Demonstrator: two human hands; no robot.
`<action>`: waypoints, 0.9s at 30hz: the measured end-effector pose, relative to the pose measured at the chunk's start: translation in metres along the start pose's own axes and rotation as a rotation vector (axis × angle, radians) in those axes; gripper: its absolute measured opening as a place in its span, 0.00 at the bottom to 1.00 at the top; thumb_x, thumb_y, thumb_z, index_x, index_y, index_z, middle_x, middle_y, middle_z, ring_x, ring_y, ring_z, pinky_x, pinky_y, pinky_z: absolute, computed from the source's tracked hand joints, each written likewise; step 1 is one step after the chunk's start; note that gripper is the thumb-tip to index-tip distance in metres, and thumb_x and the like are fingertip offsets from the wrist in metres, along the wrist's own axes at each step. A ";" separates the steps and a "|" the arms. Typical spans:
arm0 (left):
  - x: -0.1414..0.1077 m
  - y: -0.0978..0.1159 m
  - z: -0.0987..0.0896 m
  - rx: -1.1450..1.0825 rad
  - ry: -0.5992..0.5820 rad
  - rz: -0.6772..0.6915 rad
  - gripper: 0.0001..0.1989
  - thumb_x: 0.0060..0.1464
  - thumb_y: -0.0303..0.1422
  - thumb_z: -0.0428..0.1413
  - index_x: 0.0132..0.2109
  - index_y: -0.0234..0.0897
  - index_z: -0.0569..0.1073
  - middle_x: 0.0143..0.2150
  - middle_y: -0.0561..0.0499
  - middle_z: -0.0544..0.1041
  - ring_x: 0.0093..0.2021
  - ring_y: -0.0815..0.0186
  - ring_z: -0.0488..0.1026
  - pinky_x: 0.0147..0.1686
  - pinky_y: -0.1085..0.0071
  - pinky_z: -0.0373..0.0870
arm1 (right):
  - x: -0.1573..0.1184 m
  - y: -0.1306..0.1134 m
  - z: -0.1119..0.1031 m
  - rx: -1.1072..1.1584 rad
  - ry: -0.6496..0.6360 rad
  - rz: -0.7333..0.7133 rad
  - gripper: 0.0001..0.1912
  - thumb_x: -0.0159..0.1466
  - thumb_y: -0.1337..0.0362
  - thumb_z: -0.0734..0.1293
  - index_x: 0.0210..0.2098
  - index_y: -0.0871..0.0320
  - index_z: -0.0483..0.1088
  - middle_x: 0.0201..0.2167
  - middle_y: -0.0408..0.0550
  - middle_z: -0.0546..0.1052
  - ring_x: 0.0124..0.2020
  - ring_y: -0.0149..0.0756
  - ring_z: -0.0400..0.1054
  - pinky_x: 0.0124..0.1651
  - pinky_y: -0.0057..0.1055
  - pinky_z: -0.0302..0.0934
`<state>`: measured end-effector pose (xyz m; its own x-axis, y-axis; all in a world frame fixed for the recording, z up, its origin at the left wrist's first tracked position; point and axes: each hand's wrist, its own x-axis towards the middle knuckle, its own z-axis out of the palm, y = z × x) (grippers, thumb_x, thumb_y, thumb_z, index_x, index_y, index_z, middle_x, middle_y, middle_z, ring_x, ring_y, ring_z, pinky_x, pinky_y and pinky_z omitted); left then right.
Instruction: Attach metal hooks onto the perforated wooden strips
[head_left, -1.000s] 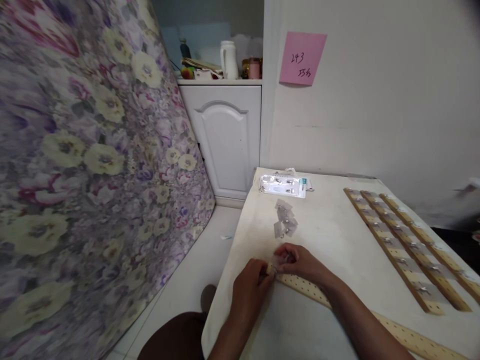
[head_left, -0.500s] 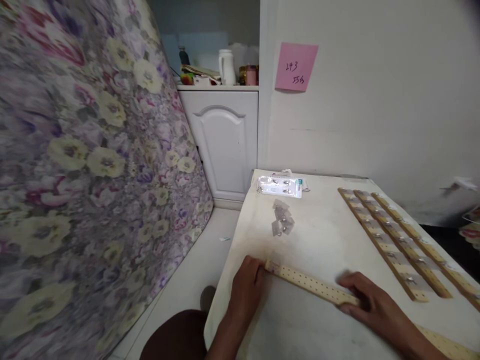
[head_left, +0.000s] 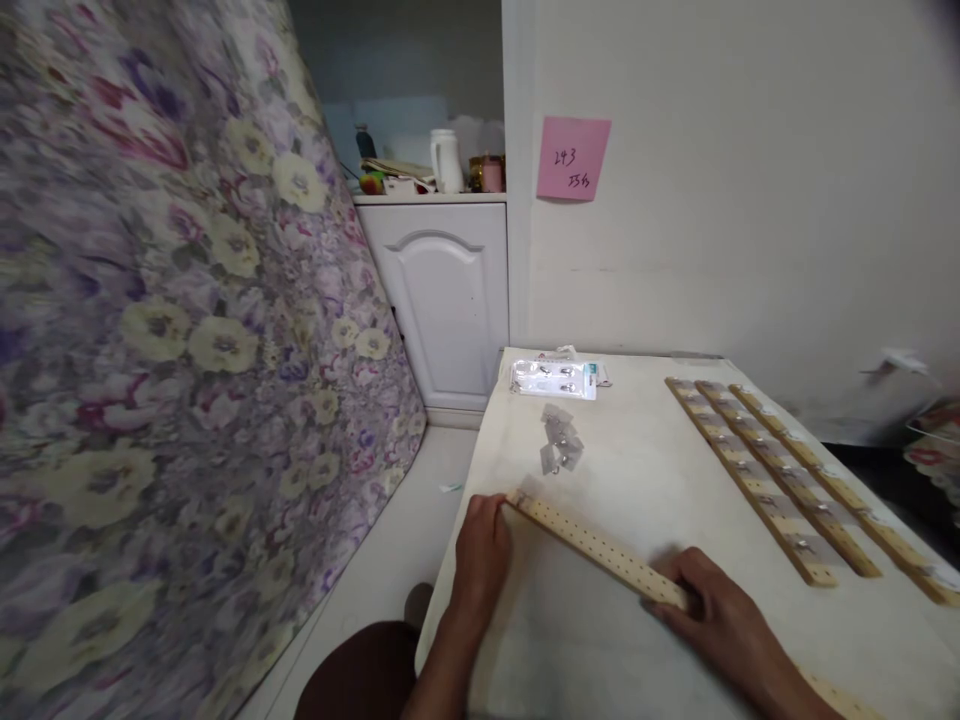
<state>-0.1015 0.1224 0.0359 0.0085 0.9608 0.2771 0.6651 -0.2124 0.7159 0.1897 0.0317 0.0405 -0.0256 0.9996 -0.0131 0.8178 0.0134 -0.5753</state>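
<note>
A pale wooden strip (head_left: 600,550) with rows of small holes lies slanted over the table between my hands. My left hand (head_left: 480,555) is closed at its far left end, where a small clear square (head_left: 526,490) shows. My right hand (head_left: 712,605) grips the near right end, thumb and fingers wrapped round it. Beyond the strip, several small clear squares with metal hooks (head_left: 561,440) lie in an overlapping pile. To the right, three wooden strips (head_left: 757,480) carry rows of similar clear squares with metal pieces.
At the table's back lies a clear package (head_left: 555,380) with metal pieces inside. Another holed strip (head_left: 836,695) shows partly under my right forearm. The white table (head_left: 630,400) stands against the wall; a floral curtain (head_left: 217,400) hangs at left.
The held strip has shifted left and tilted more, its left end now farther from me. Both hands have moved with it, still at its ends. The camera view has shifted slightly.
</note>
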 end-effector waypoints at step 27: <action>0.006 -0.005 -0.002 0.043 0.064 -0.056 0.15 0.58 0.31 0.43 0.50 0.39 0.68 0.44 0.46 0.71 0.47 0.60 0.70 0.46 0.62 0.68 | 0.177 -0.043 0.045 0.093 0.174 0.214 0.17 0.55 0.55 0.66 0.42 0.57 0.69 0.37 0.48 0.72 0.36 0.38 0.68 0.35 0.30 0.56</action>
<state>-0.1063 0.1286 0.0350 -0.0763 0.9574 0.2785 0.6949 -0.1493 0.7035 0.1239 0.2071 0.0264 0.2473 0.9689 -0.0060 0.7375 -0.1922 -0.6475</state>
